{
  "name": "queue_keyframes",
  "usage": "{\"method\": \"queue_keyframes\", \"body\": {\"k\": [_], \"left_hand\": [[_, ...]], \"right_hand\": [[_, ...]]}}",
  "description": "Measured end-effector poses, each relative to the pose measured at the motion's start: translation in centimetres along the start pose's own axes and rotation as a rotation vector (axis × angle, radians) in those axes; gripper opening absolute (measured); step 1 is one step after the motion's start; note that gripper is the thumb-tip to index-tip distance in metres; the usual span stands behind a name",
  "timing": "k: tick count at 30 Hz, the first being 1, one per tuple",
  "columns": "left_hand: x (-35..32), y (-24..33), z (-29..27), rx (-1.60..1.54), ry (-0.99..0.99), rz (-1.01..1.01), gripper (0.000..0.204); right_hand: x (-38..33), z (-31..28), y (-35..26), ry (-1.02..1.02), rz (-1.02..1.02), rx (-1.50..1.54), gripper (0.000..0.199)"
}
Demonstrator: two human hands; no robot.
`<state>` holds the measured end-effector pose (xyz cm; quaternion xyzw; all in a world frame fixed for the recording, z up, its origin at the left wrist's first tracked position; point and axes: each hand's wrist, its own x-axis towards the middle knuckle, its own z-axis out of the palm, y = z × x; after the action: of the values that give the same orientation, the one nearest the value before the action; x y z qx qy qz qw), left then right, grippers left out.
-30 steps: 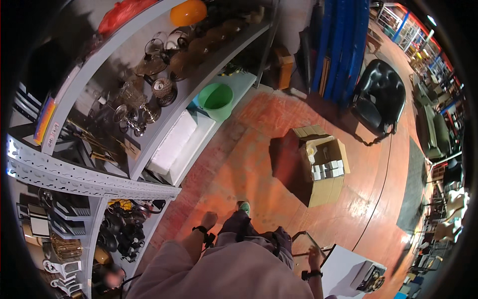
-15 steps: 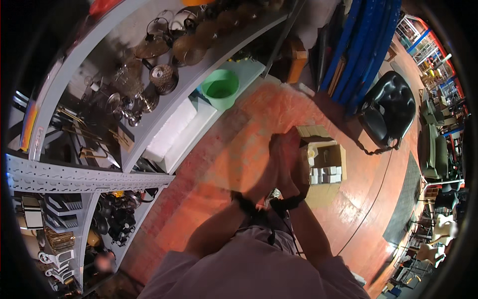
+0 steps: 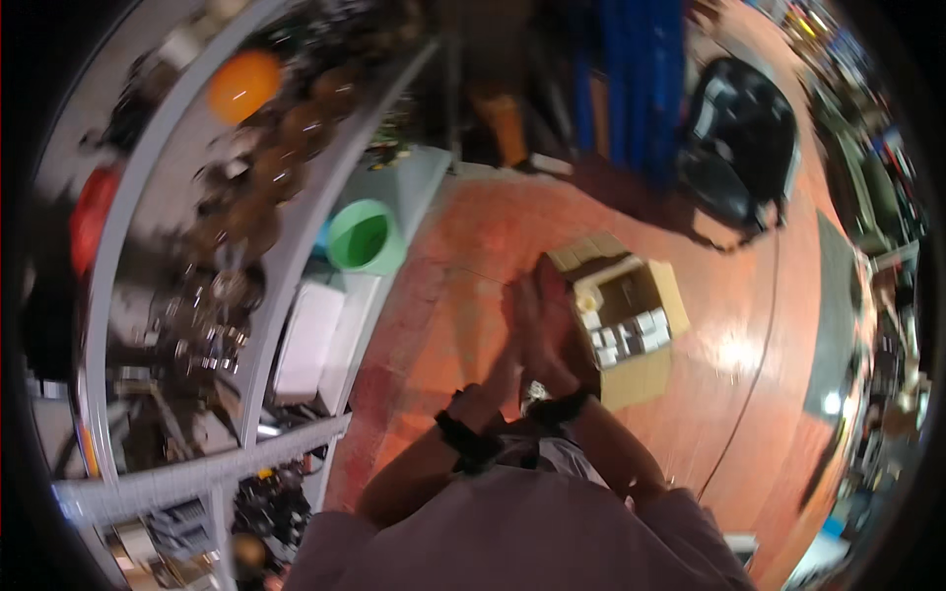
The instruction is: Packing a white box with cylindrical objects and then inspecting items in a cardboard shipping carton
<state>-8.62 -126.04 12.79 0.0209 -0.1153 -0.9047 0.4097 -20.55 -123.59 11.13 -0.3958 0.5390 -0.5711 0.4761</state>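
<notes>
My left hand and my right hand are close together in front of my body, fingers pointing away and stretched out. Motion blur softens them, and I make out nothing held in either. Black bands circle both wrists. Just right of my hands an open cardboard box stands on the floor with its flaps folded out. Several small white boxes sit along its near side, and a pale round item lies at its left. Neither hand touches the carton as far as I can see.
Grey metal shelving on the left carries glassy brown lamps or vessels. A green bucket stands on its low shelf, behind a white block. Far right are a black chair and blue upright panels. A cable crosses the red floor.
The view has turned, so the shelving and chair appear shifted, and an orange ball-like object shows more fully at upper left. My hands remain close together beside the cardboard box.
</notes>
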Motion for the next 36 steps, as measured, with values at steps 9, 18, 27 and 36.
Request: {"method": "queue_keyframes", "body": {"k": [9, 18, 27, 36], "left_hand": [[6.6, -4.7, 2.9, 0.661, 0.2, -0.37, 0.064], [15.5, 3.1, 1.6, 0.827, 0.121, -0.631, 0.056], [23.2, 9.2, -6.1, 0.995, 0.305, -0.712, 0.04], [30.2, 3.6, -7.3, 1.098, 0.155, -0.962, 0.033]], "right_hand": [[5.7, -8.2, 1.7, 0.065, -0.102, -0.308, 0.059], [8.7, -18.6, 10.5, 0.13, 0.234, -0.039, 0.037], [-8.2, -27.5, 21.2, 0.759, 0.995, -0.364, 0.04], [-15.4, -23.1, 18.1, 1.048, 1.05, 0.417, 0.04]]}}
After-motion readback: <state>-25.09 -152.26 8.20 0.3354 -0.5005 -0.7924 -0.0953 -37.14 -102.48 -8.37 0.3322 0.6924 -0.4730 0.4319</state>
